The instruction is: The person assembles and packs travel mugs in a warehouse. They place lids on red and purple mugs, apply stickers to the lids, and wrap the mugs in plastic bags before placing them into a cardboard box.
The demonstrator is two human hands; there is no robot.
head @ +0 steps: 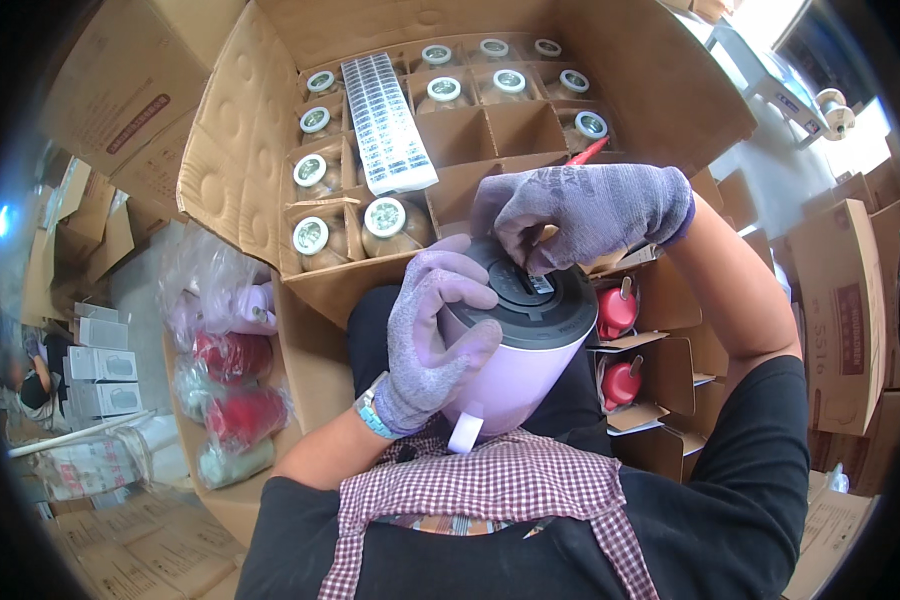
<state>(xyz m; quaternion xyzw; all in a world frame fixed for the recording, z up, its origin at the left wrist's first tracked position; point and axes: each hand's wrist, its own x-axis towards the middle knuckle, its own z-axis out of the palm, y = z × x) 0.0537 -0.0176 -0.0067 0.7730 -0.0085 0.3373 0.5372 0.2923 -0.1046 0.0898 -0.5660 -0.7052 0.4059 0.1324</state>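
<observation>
A lilac insulated jug (521, 382) rests tilted on my lap, its dark grey base (562, 322) turned up towards me. My left hand (439, 330), in a grey-lilac work glove, grips its side and the rim of the base. The gloved right hand (562, 217) bends over the base, with thumb and fingertips at a small printed label (541, 283). Whether those fingertips pinch the label or press it down is hidden. A thin red object (589, 151) sticks out behind the right hand; I cannot tell if it is held. The jug's pale handle (465, 433) points towards me.
Ahead stands an open carton (232, 150) with cardboard dividers, several glass liners (385, 217) and a label sheet (386, 124). Red jugs (621, 386) sit in a divided carton at right. Bagged jug parts (240, 420) fill a left-hand box. Another person (36, 390) is far left.
</observation>
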